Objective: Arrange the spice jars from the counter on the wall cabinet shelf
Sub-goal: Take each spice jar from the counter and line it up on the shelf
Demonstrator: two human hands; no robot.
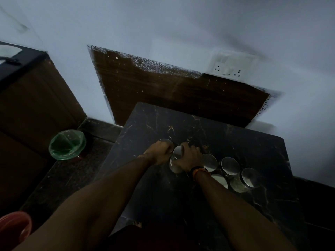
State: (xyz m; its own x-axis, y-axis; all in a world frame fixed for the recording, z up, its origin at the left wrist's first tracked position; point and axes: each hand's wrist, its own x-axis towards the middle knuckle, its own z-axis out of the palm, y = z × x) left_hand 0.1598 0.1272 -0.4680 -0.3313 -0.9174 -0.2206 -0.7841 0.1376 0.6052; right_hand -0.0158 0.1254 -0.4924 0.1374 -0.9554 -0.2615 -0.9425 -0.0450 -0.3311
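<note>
Step in hand: pickup. The left hand (159, 153) closes its fingers on one jar (165, 142); the right hand (190, 158) clamps a second jar (176, 160). Four more jars (230, 165) stand just beside, on the dark desk (208, 124). Jars are clear with round metal lids. Next: lift both upright; no shelf is in view.

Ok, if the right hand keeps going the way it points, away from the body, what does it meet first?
Bare dark countertop, it seems, then the brown wall panel. The right hand grips a jar; no other jar shows ahead, though depth is unclear.
</note>
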